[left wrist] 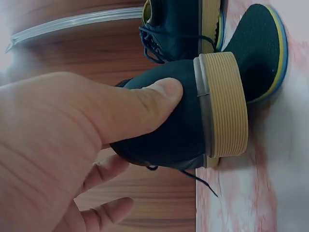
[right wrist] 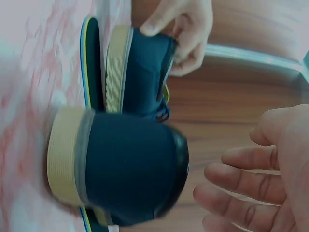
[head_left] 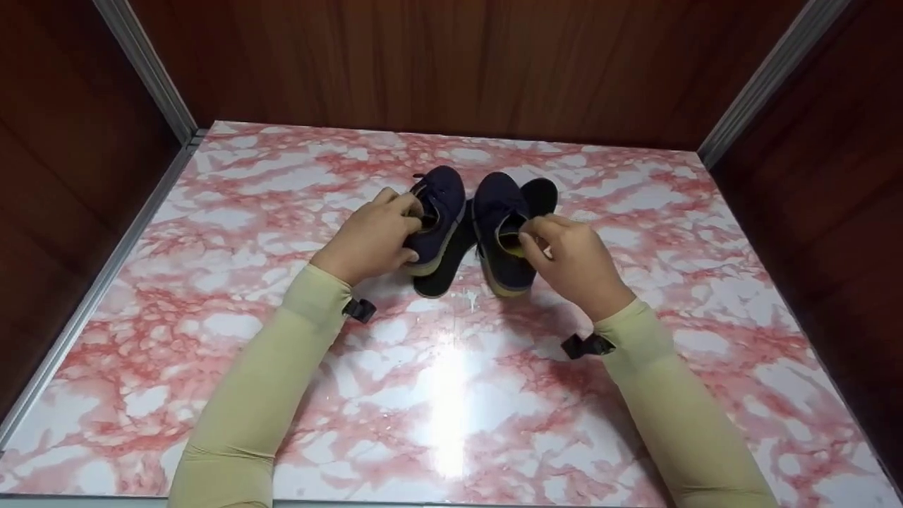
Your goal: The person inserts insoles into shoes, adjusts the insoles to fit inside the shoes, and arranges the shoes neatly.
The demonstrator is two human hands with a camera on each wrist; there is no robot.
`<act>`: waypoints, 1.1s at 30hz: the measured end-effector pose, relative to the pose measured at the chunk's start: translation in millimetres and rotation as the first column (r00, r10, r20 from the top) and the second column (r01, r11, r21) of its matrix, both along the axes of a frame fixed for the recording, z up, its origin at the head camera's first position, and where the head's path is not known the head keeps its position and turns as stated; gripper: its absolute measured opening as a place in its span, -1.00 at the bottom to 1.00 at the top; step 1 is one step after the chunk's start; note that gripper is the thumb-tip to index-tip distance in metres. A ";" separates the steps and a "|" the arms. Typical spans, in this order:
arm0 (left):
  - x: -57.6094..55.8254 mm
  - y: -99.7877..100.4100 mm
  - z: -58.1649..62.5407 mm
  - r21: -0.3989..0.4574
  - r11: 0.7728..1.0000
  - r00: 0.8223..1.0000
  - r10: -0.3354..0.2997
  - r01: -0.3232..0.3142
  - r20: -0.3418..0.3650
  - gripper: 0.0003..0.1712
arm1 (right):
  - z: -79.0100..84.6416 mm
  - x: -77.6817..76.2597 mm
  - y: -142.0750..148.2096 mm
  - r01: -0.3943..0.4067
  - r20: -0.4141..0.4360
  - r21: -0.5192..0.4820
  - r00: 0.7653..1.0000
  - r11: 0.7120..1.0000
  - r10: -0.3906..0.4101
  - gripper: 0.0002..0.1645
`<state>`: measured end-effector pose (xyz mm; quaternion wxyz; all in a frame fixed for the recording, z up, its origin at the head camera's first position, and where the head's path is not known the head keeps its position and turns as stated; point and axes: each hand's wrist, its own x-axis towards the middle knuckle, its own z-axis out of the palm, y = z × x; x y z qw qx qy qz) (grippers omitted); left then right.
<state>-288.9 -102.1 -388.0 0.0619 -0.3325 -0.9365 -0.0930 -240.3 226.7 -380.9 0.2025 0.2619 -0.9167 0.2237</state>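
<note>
Two dark blue lace-up shoes with tan ribbed soles stand side by side, toes pointing away. My left hand (head_left: 375, 236) grips the left shoe (head_left: 446, 189) at its heel, the thumb pressed to the outside in the left wrist view. Beside the opening of the right shoe (head_left: 496, 192) hovers my right hand (head_left: 575, 262); its fingers are loosely bent and, in the right wrist view, apart from the shoe (right wrist: 130, 164). One black insole (head_left: 446, 271) with yellow and blue edge layers lies between the shoes. Another dark insole (head_left: 542, 196) shows beyond the right shoe, partly hidden by it.
The shoes are on a red-and-white marbled tabletop (head_left: 233, 324). Brown wood-grain panels (head_left: 423, 63) with metal corner strips (head_left: 769, 77) enclose the back and sides. A bright glare (head_left: 448, 416) falls on the near middle of the table.
</note>
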 end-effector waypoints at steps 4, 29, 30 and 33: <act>2.8 4.7 -0.4 -0.017 1.000 1.000 -0.015 0.015 -0.014 -0.57 | -1.9 4.8 -7.1 -0.044 0.019 0.000 0.999 0.999 0.044 -0.81; 1.1 4.5 -0.7 -0.013 0.989 0.987 -0.145 0.146 0.066 -0.69 | -9.7 15.1 -26.4 -0.101 -0.028 0.076 0.994 0.992 0.104 -0.83; 1.4 6.0 -1.3 -0.015 0.989 0.987 -0.148 0.150 0.066 -0.68 | -10.0 15.3 -26.9 -0.105 -0.024 0.074 0.994 0.992 0.107 -0.82; 1.9 9.9 -3.8 -0.017 0.987 0.986 -0.158 0.159 0.059 -0.71 | -11.5 15.9 -28.2 -0.121 -0.012 0.083 0.992 0.989 0.122 -0.80</act>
